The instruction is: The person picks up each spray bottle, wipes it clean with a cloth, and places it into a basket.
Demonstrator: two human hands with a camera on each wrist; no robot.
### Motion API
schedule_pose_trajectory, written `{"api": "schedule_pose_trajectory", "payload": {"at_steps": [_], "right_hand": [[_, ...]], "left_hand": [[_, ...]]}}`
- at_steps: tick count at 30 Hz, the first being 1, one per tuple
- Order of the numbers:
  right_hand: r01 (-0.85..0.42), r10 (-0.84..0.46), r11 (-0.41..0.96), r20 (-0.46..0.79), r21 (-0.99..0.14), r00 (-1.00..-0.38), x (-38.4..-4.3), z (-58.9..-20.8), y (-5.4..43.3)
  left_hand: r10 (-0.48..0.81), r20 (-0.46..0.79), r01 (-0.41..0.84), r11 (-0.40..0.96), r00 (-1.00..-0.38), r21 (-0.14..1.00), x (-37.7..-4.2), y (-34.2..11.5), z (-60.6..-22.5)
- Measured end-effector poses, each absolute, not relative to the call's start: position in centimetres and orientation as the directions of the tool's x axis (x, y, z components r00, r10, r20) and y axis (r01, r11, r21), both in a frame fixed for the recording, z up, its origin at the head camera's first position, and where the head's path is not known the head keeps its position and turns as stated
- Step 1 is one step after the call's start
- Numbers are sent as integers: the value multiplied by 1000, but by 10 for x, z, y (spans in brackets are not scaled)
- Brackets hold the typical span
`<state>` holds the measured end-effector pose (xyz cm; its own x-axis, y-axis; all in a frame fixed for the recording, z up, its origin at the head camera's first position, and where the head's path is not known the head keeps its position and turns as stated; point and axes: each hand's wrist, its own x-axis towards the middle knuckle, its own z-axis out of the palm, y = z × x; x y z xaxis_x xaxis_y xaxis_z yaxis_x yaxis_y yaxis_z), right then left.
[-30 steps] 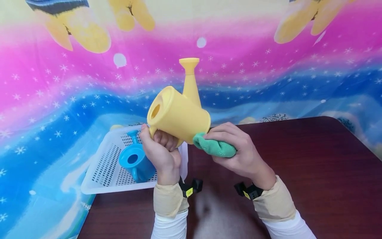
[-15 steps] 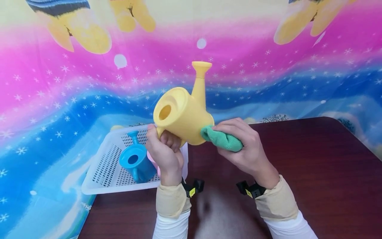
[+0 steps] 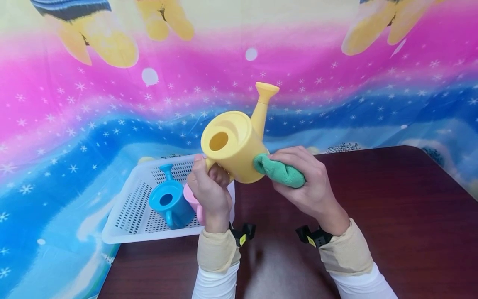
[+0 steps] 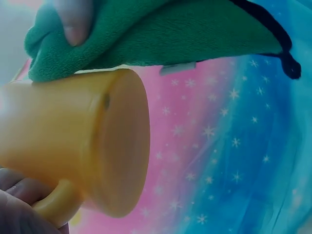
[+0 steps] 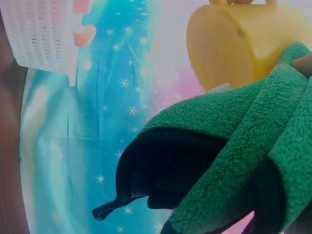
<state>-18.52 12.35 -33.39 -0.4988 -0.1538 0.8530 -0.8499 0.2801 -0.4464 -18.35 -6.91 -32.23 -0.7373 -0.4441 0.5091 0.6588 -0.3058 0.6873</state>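
Note:
My left hand [image 3: 213, 193] grips the handle of a yellow watering can [image 3: 239, 145], held up above the table with its spout pointing upward and its top opening tilted toward me. My right hand [image 3: 304, 178] holds a bunched green towel [image 3: 281, 171] against the can's side, near its base. In the left wrist view the green towel [image 4: 161, 34] lies along the wall of the yellow watering can [image 4: 63, 122], and its dark edging and hanging loop show. The right wrist view has the can's base [image 5: 219, 48] just beyond the folded towel [image 5: 209, 112].
A white perforated basket [image 3: 125, 236] stands at the left on the dark wooden table [image 3: 381, 216]. In it are a blue watering can [image 3: 179, 209] and a pink watering can [image 3: 192, 199], the latter partly behind my left hand. A patterned cloth backdrop [image 3: 317, 83] hangs behind.
The yellow watering can has shifted right and turned, so its top opening faces me more and its spout leans right. Both hands moved slightly right. The pink watering can has come into view.

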Motion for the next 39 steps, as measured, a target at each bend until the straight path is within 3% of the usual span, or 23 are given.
{"api": "schedule_pose_trajectory", "payload": {"at_steps": [9,15,21,28,34,39], "right_hand": [[-857,-57,279,884,-433,-465,-188,-333,129],[-831,42,256,865,-494,-501,-191,-333,133],[-795,72,256,831,-550,-551,-190,-334,135],[-774,28,279,811,-568,-585,-188,-338,128],[-736,-72,349,767,-580,-638,-188,-343,120],[-746,-171,367,748,-556,-642,-188,-345,116]], "left_hand": [[-366,421,555,-474,-830,684,-180,-79,-319],[-286,445,526,-550,-849,649,-179,-79,-317],[-212,349,392,-696,-913,602,-177,-73,-316],[-189,261,290,-852,-947,437,-177,-65,-319],[-183,265,265,-908,-947,323,-178,-63,-321],[-187,266,253,-937,-946,242,-181,-65,-322]]}}
